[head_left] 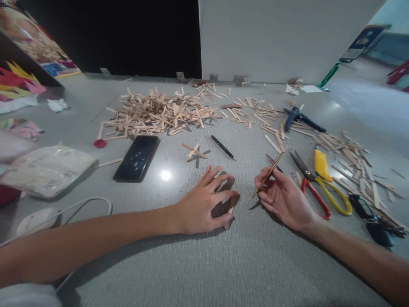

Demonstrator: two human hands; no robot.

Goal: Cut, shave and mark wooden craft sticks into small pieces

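Observation:
My left hand rests on the grey table, with thumb and index finger gripping the ends of a short wooden craft stick. Its other fingers are spread and partly hide the stick. To the right, my right hand is turned palm up and holds a thin gold-coloured pen slanted between its fingers, one end near the table. Beyond the left hand lies a small cross of wooden sticks. A black pen lies beside it.
A large heap of wooden sticks spreads at the back. A phone, a plastic packet and a white mouse lie left. On the right are scissors, a yellow cutter, a blue glue gun and more sticks.

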